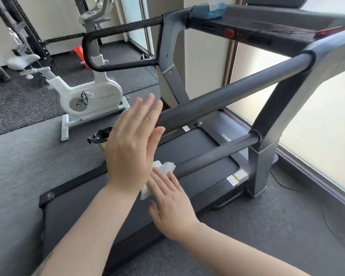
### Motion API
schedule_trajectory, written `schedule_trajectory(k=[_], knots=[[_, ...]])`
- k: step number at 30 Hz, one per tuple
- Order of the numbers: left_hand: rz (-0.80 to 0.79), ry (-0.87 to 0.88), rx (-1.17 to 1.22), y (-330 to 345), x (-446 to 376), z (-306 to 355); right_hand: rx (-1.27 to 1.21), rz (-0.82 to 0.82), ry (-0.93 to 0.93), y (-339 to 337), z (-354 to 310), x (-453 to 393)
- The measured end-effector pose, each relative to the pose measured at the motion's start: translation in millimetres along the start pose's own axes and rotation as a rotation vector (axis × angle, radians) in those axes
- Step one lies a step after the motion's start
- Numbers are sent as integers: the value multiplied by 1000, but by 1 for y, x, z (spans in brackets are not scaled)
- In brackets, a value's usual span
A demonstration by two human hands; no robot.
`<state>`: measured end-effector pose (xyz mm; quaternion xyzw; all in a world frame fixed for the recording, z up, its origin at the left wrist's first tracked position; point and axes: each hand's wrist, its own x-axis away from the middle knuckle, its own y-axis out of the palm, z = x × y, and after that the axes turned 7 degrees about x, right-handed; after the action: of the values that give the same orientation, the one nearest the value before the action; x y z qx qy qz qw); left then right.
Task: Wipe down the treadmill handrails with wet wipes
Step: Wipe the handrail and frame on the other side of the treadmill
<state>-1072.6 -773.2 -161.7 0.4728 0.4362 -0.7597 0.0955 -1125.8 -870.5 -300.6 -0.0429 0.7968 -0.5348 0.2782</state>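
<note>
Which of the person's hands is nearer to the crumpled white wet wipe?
The right hand: its straight fingers lie on the crumpled white wet wipe. The left hand is raised, open, just above it, apparently not touching.

I stand in a small gym room with a dark speckled rubber floor [18,108] underfoot. To my right, tall frosted windows [319,108] let in soft daylight through brown frames. Ahead on my left, a white exercise bike [88,96] stands on the floor before a cream wall [54,14]. A black rack [26,30] stands in the far left corner, and an orange cone [80,53] lies beyond the bike.
</note>
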Motion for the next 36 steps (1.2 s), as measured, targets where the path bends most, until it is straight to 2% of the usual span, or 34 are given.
schedule_trajectory(k=[2,6,8,12,14,16,19,21,23,26,29,31,34,36], knots=[[39,-39,-116,4,16,5,78,18,-21,-4,35,6],[57,-55,-401,23,72,3,184,84,241,-21,109,17],[-21,-124,-529,37,103,2,188,79,301,-23,102,11],[-349,-226,-778,58,135,15,70,41,20,-15,38,0],[-410,-290,-818,60,136,20,94,0,-110,-21,50,0],[-434,-345,-838,60,131,26,212,-10,-106,-23,85,1],[-449,-413,-852,66,123,36,233,-57,63,-29,89,-10],[-488,-433,-890,69,118,41,256,-109,1,-18,61,-23],[-525,-420,-898,68,120,43,215,-91,-109,-14,44,-25],[-511,-419,-817,63,120,44,179,-85,-186,-22,77,-4],[-477,-471,-740,69,114,46,277,-9,-150,-29,106,21],[-470,-511,-722,75,112,47,238,33,-100,-26,90,14],[-505,-531,-701,74,113,49,240,-17,-93,-16,56,-1],[-511,-527,-652,70,112,49,270,-26,-128,-11,64,1]])
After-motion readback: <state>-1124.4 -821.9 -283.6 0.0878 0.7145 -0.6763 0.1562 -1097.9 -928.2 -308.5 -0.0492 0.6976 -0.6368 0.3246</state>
